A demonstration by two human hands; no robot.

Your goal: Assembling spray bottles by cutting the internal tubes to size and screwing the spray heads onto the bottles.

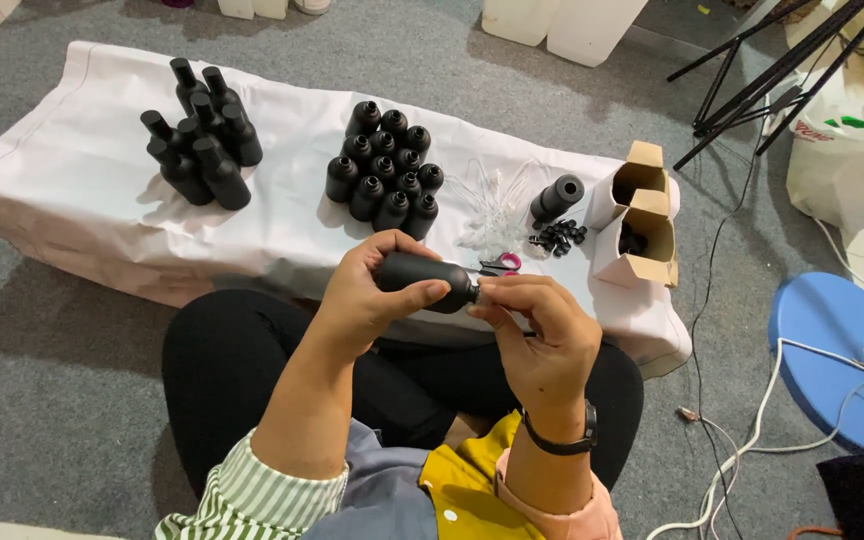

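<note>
My left hand point(372, 295) grips a matte black bottle point(422, 282) held sideways over my lap. My right hand point(537, 325) pinches at the bottle's neck, fingertips closed on its mouth; what sits there is too small to tell. On the low white-covered table point(82, 180) stand a cluster of capped black bottles point(200, 135) at the left and a cluster of open black bottles point(385, 165) in the middle. One black bottle point(556, 198) lies on its side beside a pile of small black caps point(558, 236). Clear plastic tubes point(492, 200) lie in a heap.
Pink-handled scissors point(502, 264) lie just beyond my hands. Two open cardboard boxes point(640, 215) stand at the table's right end. A blue round stool point(832, 355), white cables point(752, 460) and black tripod legs point(772, 70) are on the grey carpet at the right.
</note>
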